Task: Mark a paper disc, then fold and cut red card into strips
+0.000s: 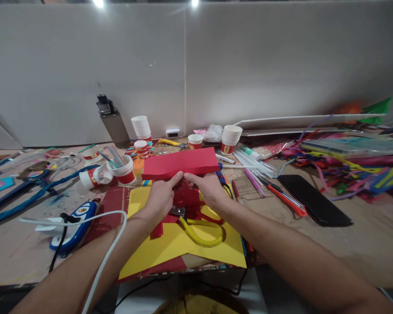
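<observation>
A red paper strip [180, 162], creased along its near edge, is held up in front of me. My left hand [162, 194] pinches that edge, thumb on top and fingers beneath. Close beside it, my right hand [205, 187] grips the same edge, the two thumb tips almost meeting. Below the hands lie yellow-handled scissors [203, 235], their blades partly covered by red paper scraps [157, 230]. A second, red handle [212, 216] shows next to them. Yellow paper sheets [150, 253] spread underneath.
Paper cups [121, 170] holding sticks stand left, stacked cups [231, 139] behind. On the right are a red utility knife [288, 199], a black phone [314, 199] and colourful pipe cleaners [356, 174]. A white cable [113, 244] crosses my left forearm. A dark bottle [113, 122] leans against the wall.
</observation>
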Demonstrator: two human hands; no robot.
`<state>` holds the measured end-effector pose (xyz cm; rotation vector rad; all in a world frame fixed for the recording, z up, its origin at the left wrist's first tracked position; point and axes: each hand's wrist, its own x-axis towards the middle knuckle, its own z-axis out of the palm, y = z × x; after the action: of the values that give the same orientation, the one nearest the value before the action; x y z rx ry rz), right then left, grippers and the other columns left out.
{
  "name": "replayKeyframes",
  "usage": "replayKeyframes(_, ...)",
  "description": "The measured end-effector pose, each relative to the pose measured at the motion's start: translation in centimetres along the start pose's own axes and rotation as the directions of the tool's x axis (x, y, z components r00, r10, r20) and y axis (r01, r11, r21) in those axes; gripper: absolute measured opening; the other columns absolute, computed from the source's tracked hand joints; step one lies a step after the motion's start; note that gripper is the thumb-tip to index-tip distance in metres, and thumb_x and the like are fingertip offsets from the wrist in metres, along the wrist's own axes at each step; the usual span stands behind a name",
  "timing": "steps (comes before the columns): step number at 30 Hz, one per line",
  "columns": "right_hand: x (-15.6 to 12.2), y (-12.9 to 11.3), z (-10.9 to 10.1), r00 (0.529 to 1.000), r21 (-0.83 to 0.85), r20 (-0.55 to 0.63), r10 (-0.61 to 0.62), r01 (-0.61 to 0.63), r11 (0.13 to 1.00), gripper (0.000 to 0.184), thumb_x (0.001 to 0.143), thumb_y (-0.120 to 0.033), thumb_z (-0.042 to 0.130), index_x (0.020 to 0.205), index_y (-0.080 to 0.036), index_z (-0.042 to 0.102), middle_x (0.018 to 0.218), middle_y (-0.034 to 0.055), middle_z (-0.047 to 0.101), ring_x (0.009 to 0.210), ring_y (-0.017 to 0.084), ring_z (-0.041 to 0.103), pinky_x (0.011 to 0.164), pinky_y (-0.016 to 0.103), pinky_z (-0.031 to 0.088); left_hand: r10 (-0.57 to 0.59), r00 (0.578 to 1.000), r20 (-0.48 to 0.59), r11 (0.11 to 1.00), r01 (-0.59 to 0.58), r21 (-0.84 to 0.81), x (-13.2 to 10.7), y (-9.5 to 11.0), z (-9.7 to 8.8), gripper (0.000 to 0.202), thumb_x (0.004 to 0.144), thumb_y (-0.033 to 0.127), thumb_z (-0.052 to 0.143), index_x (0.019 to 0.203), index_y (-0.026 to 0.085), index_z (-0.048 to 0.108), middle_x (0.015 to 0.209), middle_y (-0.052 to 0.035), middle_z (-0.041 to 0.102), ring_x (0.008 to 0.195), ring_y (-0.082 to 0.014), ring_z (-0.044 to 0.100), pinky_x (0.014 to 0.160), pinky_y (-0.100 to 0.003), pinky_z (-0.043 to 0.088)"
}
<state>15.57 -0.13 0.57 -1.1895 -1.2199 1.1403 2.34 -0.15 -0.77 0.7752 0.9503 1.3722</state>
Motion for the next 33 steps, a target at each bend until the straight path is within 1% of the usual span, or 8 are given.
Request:
replayKeyframes(3, 0.2, 0.1, -0.1, 1.000, 0.018, 0.001, -0.007, 0.007, 1.000, 0.028, 0.066, -0.041, 0.073, 0.072, -0.015, 0.064, 0.066, 0.0048, 0.067, 0.058, 0.015, 0.058, 0.058, 0.029, 0.048, -0.068, 0.998, 0.013, 0.994, 0.069, -0.084, -0.2, 0.3, 0.2, 0.029, 0.060, 0.033, 0.082, 0.073, 0.010, 0.069, 0.065, -0.0055, 0.069, 0.062, -0.0152, 0.062, 0.068, -0.030, 0.048)
replayKeyframes(8, 0.4, -0.2, -0.3, 0.997, 0.003, 0.016, -0.069, 0.069, 0.998, 0.027, 0.067, -0.040, 0.072, 0.068, -0.015, 0.062, 0.064, 0.0042, 0.065, 0.056, 0.014, 0.056, 0.056, 0.028, 0.046, -0.091, 0.995, 0.033, 0.982, 0.095, -0.164, -0.4, 0.7, 0.5, 0.028, 0.057, 0.027, 0.084, 0.071, 0.007, 0.070, 0.071, -0.0081, 0.071, 0.062, -0.0142, 0.062, 0.070, -0.030, 0.048)
replayKeyframes(14, 0.3, -0.7, -0.3, 0.995, 0.055, 0.049, -0.090, 0.088, 0.995, 0.027, 0.066, -0.039, 0.073, 0.073, -0.015, 0.061, 0.062, 0.0019, 0.062, 0.053, 0.013, 0.054, 0.052, 0.027, 0.046, -0.104, 0.994, 0.035, 0.979, 0.108, -0.174, -0.6, 1.1, 0.9, 0.027, 0.056, 0.027, 0.084, 0.068, 0.007, 0.071, 0.068, -0.0085, 0.071, 0.060, -0.0145, 0.062, 0.070, -0.031, 0.048)
replayKeyframes(21, 0.3, -0.3, -0.3, 0.998, 0.112, 0.014, -0.054, 0.053, 0.992, 0.027, 0.065, -0.038, 0.075, 0.074, -0.015, 0.063, 0.064, 0.0026, 0.065, 0.054, 0.013, 0.055, 0.054, 0.028, 0.046, -0.105, 0.994, 0.005, 0.980, 0.104, -0.167, -1.0, 1.5, 1.4, 0.025, 0.051, 0.027, 0.086, 0.061, 0.010, 0.069, 0.063, -0.0057, 0.070, 0.057, -0.0128, 0.061, 0.068, -0.028, 0.050)
replayKeyframes(24, 0.2, -0.2, -0.2, 0.998, 0.099, 0.030, -0.056, 0.053, 0.994, 0.025, 0.066, -0.037, 0.074, 0.071, -0.016, 0.062, 0.062, 0.0022, 0.063, 0.053, 0.013, 0.055, 0.054, 0.028, 0.045, -0.085, 0.996, -0.008, 0.984, 0.083, -0.155, -0.9, 1.3, 1.3, 0.027, 0.050, 0.026, 0.086, 0.064, 0.009, 0.070, 0.064, -0.0057, 0.070, 0.057, -0.0131, 0.061, 0.066, -0.028, 0.050)
replayKeyframes(28, 0.5, -0.3, -0.5, 0.995, 0.148, 0.092, -0.025, 0.012, 0.989, 0.027, 0.071, -0.040, 0.070, 0.070, -0.015, 0.062, 0.061, 0.0023, 0.063, 0.051, 0.011, 0.053, 0.053, 0.026, 0.045, -0.081, 0.996, -0.030, 0.985, 0.075, -0.155, -0.6, 1.5, 0.9, 0.025, 0.056, 0.026, 0.083, 0.070, 0.008, 0.071, 0.063, -0.0062, 0.069, 0.055, -0.0121, 0.060, 0.061, -0.026, 0.048)
replayKeyframes(31, 0.7, -0.8, -1.1, 0.998, 0.209, 0.066, -0.014, 0.000, 0.978, 0.027, 0.073, -0.039, 0.069, 0.084, -0.017, 0.059, 0.066, -0.0003, 0.064, 0.049, 0.009, 0.053, 0.051, 0.024, 0.045, -0.106, 0.992, -0.071, 0.975, 0.090, -0.203, -0.4, 2.2, 0.8, 0.016, 0.060, 0.019, 0.079, 0.067, 0.009, 0.069, 0.060, -0.0057, 0.068, 0.053, -0.0107, 0.060, 0.057, -0.022, 0.047)
replayKeyframes(33, 0.7, -1.3, -1.5, 1.000, 0.250, 0.022, -0.022, 0.016, 0.968, 0.035, 0.073, -0.036, 0.070, 0.100, -0.022, 0.053, 0.069, -0.0033, 0.065, 0.050, 0.009, 0.055, 0.051, 0.023, 0.047, -0.127, 0.988, -0.090, 0.968, 0.104, -0.230, -0.3, 2.6, 0.7, 0.011, 0.063, 0.016, 0.076, 0.066, 0.009, 0.068, 0.059, -0.0051, 0.068, 0.052, -0.0105, 0.060, 0.055, -0.022, 0.048)
